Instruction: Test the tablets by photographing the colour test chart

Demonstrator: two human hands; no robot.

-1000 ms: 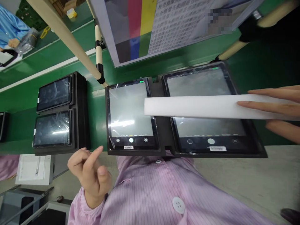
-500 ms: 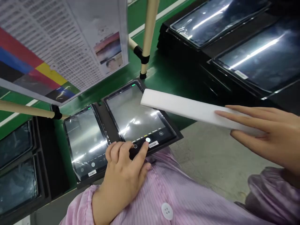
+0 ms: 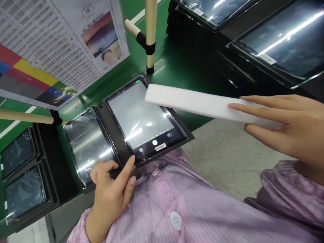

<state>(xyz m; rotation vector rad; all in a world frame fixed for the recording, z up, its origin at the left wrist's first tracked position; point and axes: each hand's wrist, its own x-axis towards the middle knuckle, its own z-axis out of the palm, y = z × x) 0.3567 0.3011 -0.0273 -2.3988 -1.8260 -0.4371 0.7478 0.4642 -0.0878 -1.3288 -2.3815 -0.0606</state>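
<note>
Your left hand (image 3: 110,190) half-spread, right hand (image 3: 298,128) gripping the white bar (image 3: 187,100)
Your left index finger (image 3: 127,169) extends at the near corner of the right tablet (image 3: 141,113); the left tablet (image 3: 89,141) lies beside it, the printed chart (image 3: 60,50) beyond.

white bar (image 3: 187,100): one end hidden behind right fingers (image 3: 263,111) | tablet label (image 3: 160,147): print too small | sheet (image 3: 68,50): cut off
</note>
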